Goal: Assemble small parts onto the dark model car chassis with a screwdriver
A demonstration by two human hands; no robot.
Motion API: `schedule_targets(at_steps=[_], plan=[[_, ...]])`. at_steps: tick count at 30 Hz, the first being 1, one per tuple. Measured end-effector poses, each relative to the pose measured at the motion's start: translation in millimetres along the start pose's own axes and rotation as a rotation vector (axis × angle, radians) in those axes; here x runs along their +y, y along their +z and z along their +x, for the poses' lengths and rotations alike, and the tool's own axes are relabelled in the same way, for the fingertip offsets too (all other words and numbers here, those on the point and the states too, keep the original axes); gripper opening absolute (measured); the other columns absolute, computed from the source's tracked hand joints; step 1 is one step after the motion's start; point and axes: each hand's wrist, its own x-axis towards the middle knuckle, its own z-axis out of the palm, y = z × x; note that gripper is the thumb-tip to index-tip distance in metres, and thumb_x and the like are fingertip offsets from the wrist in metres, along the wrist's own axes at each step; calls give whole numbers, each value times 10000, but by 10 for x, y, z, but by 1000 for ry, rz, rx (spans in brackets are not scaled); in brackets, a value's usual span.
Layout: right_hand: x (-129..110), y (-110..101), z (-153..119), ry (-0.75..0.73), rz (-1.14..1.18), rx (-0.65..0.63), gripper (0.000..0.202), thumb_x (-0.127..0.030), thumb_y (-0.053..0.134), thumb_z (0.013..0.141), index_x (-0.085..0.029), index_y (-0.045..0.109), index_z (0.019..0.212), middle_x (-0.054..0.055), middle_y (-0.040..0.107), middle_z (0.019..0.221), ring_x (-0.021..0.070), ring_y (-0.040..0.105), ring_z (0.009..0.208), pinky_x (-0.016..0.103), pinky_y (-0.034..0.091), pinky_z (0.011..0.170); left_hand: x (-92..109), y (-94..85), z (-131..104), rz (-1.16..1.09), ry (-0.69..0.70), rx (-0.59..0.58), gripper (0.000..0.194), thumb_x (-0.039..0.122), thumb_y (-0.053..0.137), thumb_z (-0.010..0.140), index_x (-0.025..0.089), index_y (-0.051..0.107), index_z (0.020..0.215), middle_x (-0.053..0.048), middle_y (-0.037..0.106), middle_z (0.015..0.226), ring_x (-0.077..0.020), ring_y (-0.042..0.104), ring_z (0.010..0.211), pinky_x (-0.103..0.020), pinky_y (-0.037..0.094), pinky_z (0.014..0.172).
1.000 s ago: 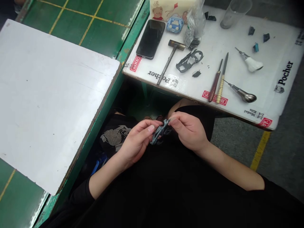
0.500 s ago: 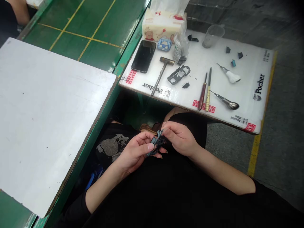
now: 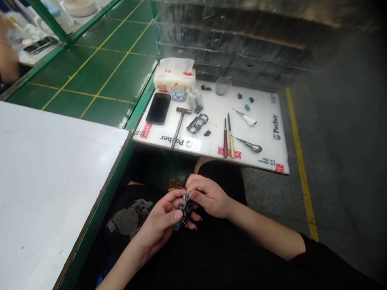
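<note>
In front of my lap, my left hand [image 3: 163, 221] is closed around a small dark grey model car body [image 3: 184, 213], its thumb on the near side and fingertips beneath. My right hand [image 3: 210, 196] pinches the upper end of that same part between thumb and bent fingers. Whether a tiny piece also sits in that pinch is hidden. A second dark car body [image 3: 197, 123] rests on the white board [image 3: 205, 141], with a small dark fragment [image 3: 207, 133] beside it.
On the board lie a metal T-shaped hammer [image 3: 180, 125], a red-handled tool [image 3: 225, 139], a yellow-handled file [image 3: 231, 137], two thin-tipped tools, a phone [image 3: 159, 108], a tissue box [image 3: 174, 76] and a clear cup [image 3: 223, 86]. A white panel [image 3: 60, 189] covers the left bench.
The view has tilted up and turned, so the board appears lower and further left. Both hands still hold the car body, and the right fingers stay at its upper end.
</note>
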Motion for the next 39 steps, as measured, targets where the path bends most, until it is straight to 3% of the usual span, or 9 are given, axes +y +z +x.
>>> schedule_targets(at_steps=[6,10,16,21,24,27,30,33,39], plan=[[-104,-62,-3,20,-118,62,363,-546,721,1226,-209,857,1231,38,714,1016,146,709,844,267,617,771,55,22,50,50,5,25,645,422,1077,870,229,862,1447,-129,808,1180,-281,841,981,-355,724,803],[-200,-222,-36,93,-422,263,274,-468,692,1227,-243,844,1268,17,737,963,156,710,775,278,620,707,62,52,58,46,9,110,670,402,1115,815,251,857,1415,-65,710,1179,-211,768,924,-324,679,755],[-107,-789,-173,85,-806,613,223,-398,699,1193,-228,839,1228,89,798,1095,265,760,968,427,652,881,47,27,61,30,59,152,544,362,1064,874,273,742,1304,-25,732,1162,-147,714,817,-264,574,683],[13,-1261,-261,95,-1094,774,317,-428,693,1149,-175,860,1242,179,778,1199,406,710,1188,603,588,1081,73,54,85,67,82,201,516,338,1063,881,249,645,1170,9,745,966,-139,698,745,-273,583,726],[37,-1301,-246,94,-1193,744,326,-417,655,1172,-171,859,1237,174,784,1182,385,706,1159,578,575,1082,79,79,88,63,100,250,508,302,1073,867,235,670,1168,17,735,958,-137,700,735,-287,606,737],[51,-1136,-171,100,-1267,602,318,-427,673,1191,-189,864,1282,151,803,1225,364,702,1168,545,554,1060,100,92,75,-22,103,284,541,300,1051,895,247,723,1323,-18,778,1066,-179,755,829,-333,667,780],[70,-924,-74,121,-1337,474,276,-402,741,1174,-220,882,1326,142,798,1310,384,673,1240,561,504,1082,154,113,49,-175,115,260,537,416,935,1015,267,731,1488,-111,829,1301,-287,833,1078,-499,737,994],[80,-806,-5,130,-1384,437,220,-348,769,1166,-242,896,1310,134,799,1359,400,644,1297,574,448,1118,209,139,3,-285,131,226,492,464,807,1115,283,735,1567,-146,822,1453,-348,834,1283,-627,670,1222],[35,-793,44,147,-1403,420,228,-335,680,1206,-225,880,1210,121,831,1221,381,647,1237,553,373,1106,243,140,-125,-264,245,127,437,396,781,1163,368,764,1598,-82,842,1417,-306,863,1258,-555,716,1185]])
